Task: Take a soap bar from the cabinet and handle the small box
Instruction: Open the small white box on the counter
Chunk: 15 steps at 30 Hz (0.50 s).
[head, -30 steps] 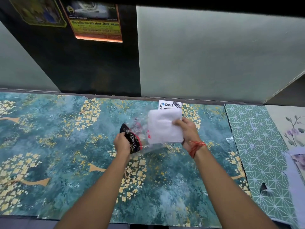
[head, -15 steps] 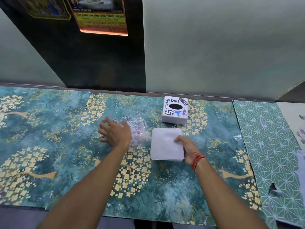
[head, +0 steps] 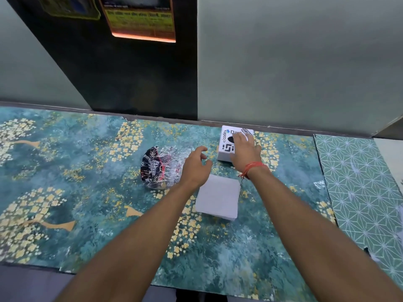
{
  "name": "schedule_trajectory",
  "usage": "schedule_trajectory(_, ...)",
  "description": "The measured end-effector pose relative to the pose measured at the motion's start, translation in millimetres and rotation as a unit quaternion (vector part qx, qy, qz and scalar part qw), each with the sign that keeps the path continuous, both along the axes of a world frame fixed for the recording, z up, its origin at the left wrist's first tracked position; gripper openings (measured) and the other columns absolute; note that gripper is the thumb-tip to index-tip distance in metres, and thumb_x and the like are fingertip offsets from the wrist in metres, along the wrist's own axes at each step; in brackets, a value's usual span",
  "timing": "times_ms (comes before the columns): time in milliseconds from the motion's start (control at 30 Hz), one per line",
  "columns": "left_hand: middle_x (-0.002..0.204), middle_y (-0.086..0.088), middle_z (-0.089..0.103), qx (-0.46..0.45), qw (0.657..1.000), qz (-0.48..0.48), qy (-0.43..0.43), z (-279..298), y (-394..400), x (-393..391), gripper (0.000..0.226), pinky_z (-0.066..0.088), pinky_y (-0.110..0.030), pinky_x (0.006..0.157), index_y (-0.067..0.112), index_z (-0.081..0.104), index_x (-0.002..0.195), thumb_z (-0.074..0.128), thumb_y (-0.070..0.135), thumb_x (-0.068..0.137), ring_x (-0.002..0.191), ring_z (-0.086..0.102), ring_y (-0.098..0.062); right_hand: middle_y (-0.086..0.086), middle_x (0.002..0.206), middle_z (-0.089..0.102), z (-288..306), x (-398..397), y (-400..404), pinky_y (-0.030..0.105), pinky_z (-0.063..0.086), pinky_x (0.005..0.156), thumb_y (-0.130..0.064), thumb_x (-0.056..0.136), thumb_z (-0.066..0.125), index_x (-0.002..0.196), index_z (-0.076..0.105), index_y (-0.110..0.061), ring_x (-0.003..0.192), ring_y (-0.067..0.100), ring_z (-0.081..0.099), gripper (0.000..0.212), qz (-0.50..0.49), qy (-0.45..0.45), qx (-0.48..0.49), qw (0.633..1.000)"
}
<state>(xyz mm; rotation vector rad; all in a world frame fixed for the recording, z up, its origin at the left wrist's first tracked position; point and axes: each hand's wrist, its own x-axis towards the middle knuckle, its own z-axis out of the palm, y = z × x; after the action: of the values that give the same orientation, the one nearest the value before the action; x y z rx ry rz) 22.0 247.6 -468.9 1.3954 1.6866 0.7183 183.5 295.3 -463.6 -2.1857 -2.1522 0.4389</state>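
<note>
The small white box (head: 225, 147), printed with "Dart" and black marks, stands near the back wall on the table. My right hand (head: 245, 152), with a red thread at the wrist, lies over its top, thumb at the near face, gripping it. My left hand (head: 195, 168) hovers just left of the box with fingers apart and nothing in it. A crinkled clear plastic packet with dark red-and-black print (head: 159, 168) lies to the left of that hand. A flat white square pad (head: 219, 199) lies on the table between my forearms.
The table wears a teal sheet with yellow flowers (head: 87, 171). A green geometric sheet (head: 359, 182) covers its right end. Behind are pale green panels and a dark panel (head: 130, 73) with a yellow poster (head: 141, 22).
My right hand left the white pad on the table and moved back onto the small box. My left hand released the plastic packet and shifted right toward the box.
</note>
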Motion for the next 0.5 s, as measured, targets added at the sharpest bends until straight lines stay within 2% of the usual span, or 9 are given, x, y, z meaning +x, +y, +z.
schedule_trajectory(100, 0.112, -0.006, 0.063, -0.049, 0.996, 0.03, -0.073, 8.1, -1.9, -1.5, 0.041, 0.05, -0.033, 0.076, 0.017, 0.052, 0.134, 0.058, 0.017, 0.094, 0.084, 0.059, -0.016, 0.01, 0.139, 0.049, -11.8, 4.0, 7.7, 0.067, 0.023, 0.109, -0.011, 0.085, 0.057, 0.136, 0.041, -0.017, 0.141, 0.032, 0.025, 0.054, 0.047, -0.073, -0.051, 0.995)
schedule_trajectory(167, 0.111, -0.006, 0.063, -0.07, 0.99, 0.044, -0.117, 13.9, -3.0, -5.5, 0.042, 0.051, -0.036, 0.083, 0.016, 0.052, 0.134, 0.059, 0.015, 0.093, 0.093, 0.062, -0.02, 0.012, 0.138, 0.051, -12.3, 7.3, 4.3, 0.064, 0.022, 0.111, -0.021, 0.09, 0.057, 0.139, 0.04, -0.018, 0.137, 0.034, 0.03, 0.052, 0.059, -0.063, -0.034, 0.996)
schedule_trajectory(200, 0.113, -0.008, 0.063, -0.079, 0.985, 0.054, -0.143, 17.0, -3.5, -8.8, 0.043, 0.051, -0.041, 0.089, 0.015, 0.051, 0.135, 0.059, 0.015, 0.092, 0.102, 0.062, -0.024, 0.013, 0.137, 0.053, -10.5, 7.6, 0.0, 0.06, 0.025, 0.111, -0.028, 0.092, 0.054, 0.14, 0.041, -0.019, 0.133, 0.034, 0.035, 0.05, 0.052, -0.018, -0.007, 0.998)
schedule_trajectory(267, 0.119, -0.009, 0.06, -0.098, 0.972, 0.065, -0.204, 25.1, -5.9, -16.1, 0.047, 0.05, -0.046, 0.094, 0.016, 0.048, 0.139, 0.058, 0.017, 0.093, 0.113, 0.058, -0.027, 0.014, 0.132, 0.059, 5.5, 2.9, -15.3, 0.045, 0.041, 0.102, -0.034, 0.095, 0.048, 0.139, 0.048, -0.015, 0.119, 0.031, 0.05, 0.047, 0.001, 0.182, 0.052, 0.982)
schedule_trajectory(333, 0.128, -0.006, 0.053, -0.122, 0.957, 0.058, -0.257, 34.6, -10.1, -21.1, 0.056, 0.051, -0.044, 0.096, 0.024, 0.041, 0.146, 0.06, 0.027, 0.093, 0.118, 0.052, -0.027, 0.008, 0.122, 0.064, 26.4, -4.7, -37.9, 0.024, 0.05, 0.082, -0.027, 0.099, 0.048, 0.134, 0.055, -0.013, 0.098, 0.018, 0.06, 0.039, -0.05, 0.392, 0.077, 0.915)
schedule_trajectory(367, 0.132, -0.006, 0.05, -0.13, 0.952, 0.048, -0.272, 39.0, -12.9, -22.2, 0.061, 0.05, -0.046, 0.098, 0.029, 0.039, 0.147, 0.062, 0.035, 0.091, 0.121, 0.051, -0.029, 0.004, 0.116, 0.064, 36.9, -8.5, -50.2, 0.014, 0.049, 0.073, -0.023, 0.1, 0.047, 0.132, 0.057, -0.015, 0.091, 0.011, 0.06, 0.035, -0.058, 0.447, 0.076, 0.889)
schedule_trajectory(400, 0.135, -0.006, 0.048, -0.136, 0.949, 0.035, -0.281, 43.1, -15.8, -22.0, 0.064, 0.05, -0.05, 0.099, 0.034, 0.039, 0.145, 0.064, 0.042, 0.087, 0.123, 0.052, -0.031, 0.002, 0.112, 0.064, 44.7, -11.6, -60.9, 0.01, 0.048, 0.069, -0.021, 0.1, 0.047, 0.13, 0.058, -0.018, 0.087, 0.007, 0.059, 0.032, -0.059, 0.478, 0.079, 0.873)
schedule_trajectory(500, 0.136, -0.007, 0.055, -0.142, 0.943, -0.004, -0.302, 55.2, -25.7, -17.5, 0.065, 0.049, -0.055, 0.099, 0.048, 0.043, 0.136, 0.067, 0.046, 0.076, 0.12, 0.057, -0.032, -0.002, 0.104, 0.065, 52.6, -18.7, -80.4, 0.018, 0.05, 0.071, -0.021, 0.1, 0.049, 0.125, 0.062, -0.017, 0.084, 0.009, 0.059, 0.029, -0.08, 0.531, 0.079, 0.84)
